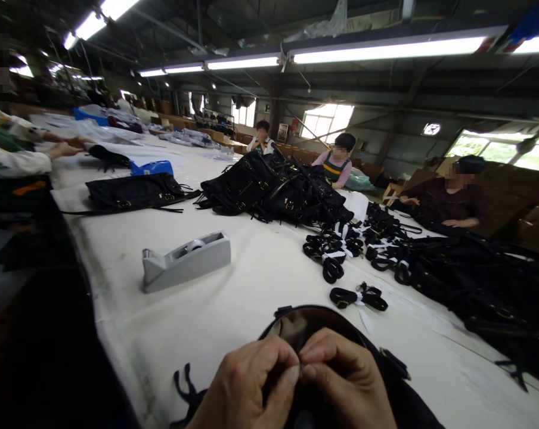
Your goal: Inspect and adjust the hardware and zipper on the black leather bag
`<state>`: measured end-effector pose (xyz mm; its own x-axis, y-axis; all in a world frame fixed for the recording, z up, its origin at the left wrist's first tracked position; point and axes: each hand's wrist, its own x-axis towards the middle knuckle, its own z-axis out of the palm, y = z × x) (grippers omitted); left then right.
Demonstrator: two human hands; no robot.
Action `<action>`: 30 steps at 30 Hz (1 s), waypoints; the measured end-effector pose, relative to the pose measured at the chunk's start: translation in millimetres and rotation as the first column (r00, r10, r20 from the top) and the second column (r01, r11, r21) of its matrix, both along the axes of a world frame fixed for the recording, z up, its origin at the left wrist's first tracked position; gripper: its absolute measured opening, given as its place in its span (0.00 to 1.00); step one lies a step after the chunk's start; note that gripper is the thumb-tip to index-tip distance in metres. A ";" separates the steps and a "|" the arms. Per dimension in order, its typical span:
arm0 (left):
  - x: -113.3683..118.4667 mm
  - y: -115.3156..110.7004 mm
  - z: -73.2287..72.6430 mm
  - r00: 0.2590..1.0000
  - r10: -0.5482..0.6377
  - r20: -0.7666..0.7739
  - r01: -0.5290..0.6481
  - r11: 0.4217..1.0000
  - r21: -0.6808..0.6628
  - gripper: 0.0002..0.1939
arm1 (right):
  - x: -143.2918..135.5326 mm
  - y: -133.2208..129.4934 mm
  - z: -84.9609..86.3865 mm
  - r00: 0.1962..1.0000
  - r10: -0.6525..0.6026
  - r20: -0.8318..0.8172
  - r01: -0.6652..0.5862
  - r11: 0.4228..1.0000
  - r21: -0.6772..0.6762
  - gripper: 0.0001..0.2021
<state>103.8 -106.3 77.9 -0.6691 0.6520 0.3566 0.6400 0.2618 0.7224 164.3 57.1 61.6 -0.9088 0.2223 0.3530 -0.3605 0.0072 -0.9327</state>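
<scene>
Black bag point(386, 381) was held at near bench point(234, 310) edge; left hand point(247, 387) and right hand point(345, 381) fingers pinched shut on its zipper opening. Step judged: zipper check. Bundled straps point(358, 297) lay just beyond fingers.

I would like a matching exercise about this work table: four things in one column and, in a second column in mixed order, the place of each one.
Things
1. tape dispenser
2. black bag with open zipper
3. blue object
4. heap of black bags

Places
A. far on the table, left of the middle, beside a flat black bag
B. at the near edge, under the left hand and the right hand
C. middle of the table, in front of two seated people
D. alone on the white cloth, left of the middle

Pairs: 1-D, 2-B, 3-A, 4-C
</scene>
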 end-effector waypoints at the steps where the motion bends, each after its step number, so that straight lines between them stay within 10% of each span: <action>1: 0.5 -0.2 0.2 1.000 0.001 0.008 -0.001 1.000 -0.010 0.08 | 1.1 0.3 2.4 0.999 -0.017 -0.045 0.020 0.998 0.066 0.04; 12: 3.0 -1.2 -2.0 0.992 -0.069 0.103 0.072 0.997 -0.034 0.10 | 12.8 5.1 22.0 0.970 0.039 -0.242 0.100 0.838 0.537 0.07; 24: 7.2 3.3 -3.9 0.923 -0.071 0.378 0.086 0.996 -0.024 0.13 | 16.4 2.7 19.5 0.984 0.083 -0.159 0.012 0.855 0.519 0.04; 30: 5.7 7.0 -2.0 0.984 -0.047 0.172 0.058 0.997 -0.059 0.10 | 21.2 12.9 23.8 0.999 -0.040 -0.008 0.038 0.829 0.557 0.08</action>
<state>109.5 -99.3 75.9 -0.6805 0.7057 0.1972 0.5233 0.2796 0.8050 185.5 70.0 85.5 -0.9052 0.0244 0.4242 -0.3451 0.5404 -0.7674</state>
